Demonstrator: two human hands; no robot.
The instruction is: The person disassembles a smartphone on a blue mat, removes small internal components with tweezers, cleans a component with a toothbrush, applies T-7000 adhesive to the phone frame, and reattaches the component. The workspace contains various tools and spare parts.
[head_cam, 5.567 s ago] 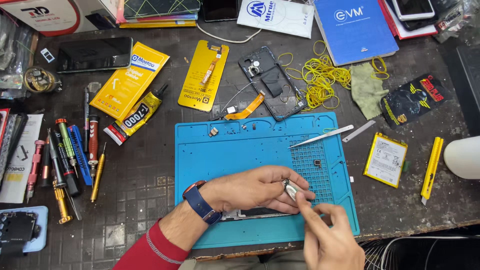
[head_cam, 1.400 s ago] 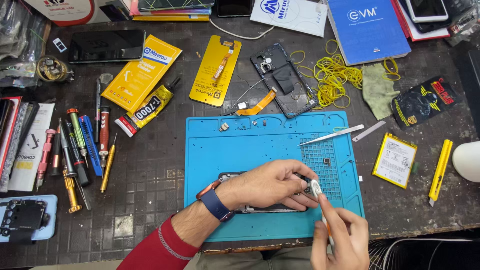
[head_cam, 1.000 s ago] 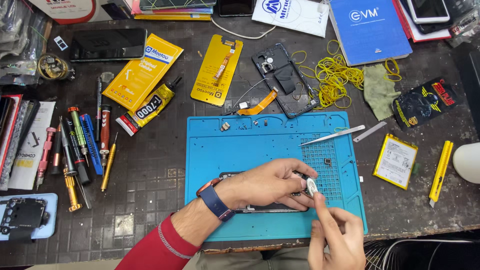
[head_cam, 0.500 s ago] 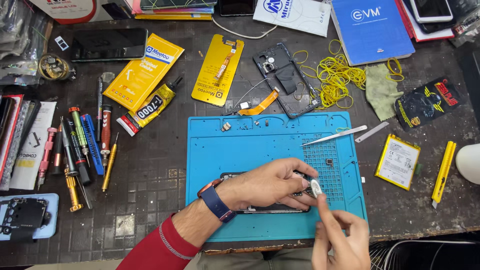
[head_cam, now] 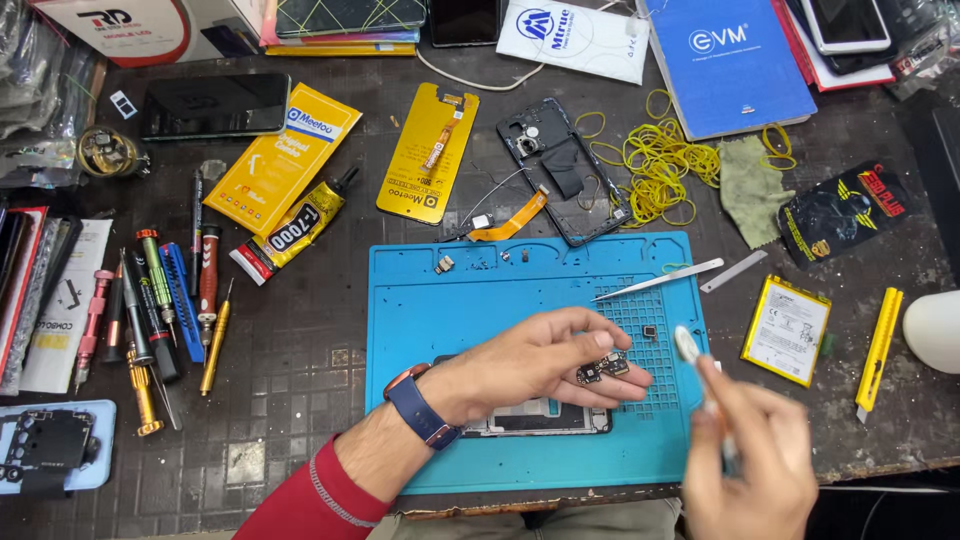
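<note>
Left hand [head_cam: 530, 365] pinches a small circuit board [head_cam: 603, 368] by its edges: light, stiff, fragile. Right hand [head_cam: 745, 470] grips a white-tipped tool [head_cam: 686, 344] beside it.

Bright, even overhead light; soft shadows, sharp focus, except the motion-blurred right hand [head_cam: 745, 460] at the bottom edge.

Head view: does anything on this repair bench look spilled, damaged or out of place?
Mostly ordinary clutter. Yellow rubber bands lie scattered in a loose tangle beside the opened phone frame. The left hand holds a small circuit board above the blue mat; the right hand is blurred.
</note>
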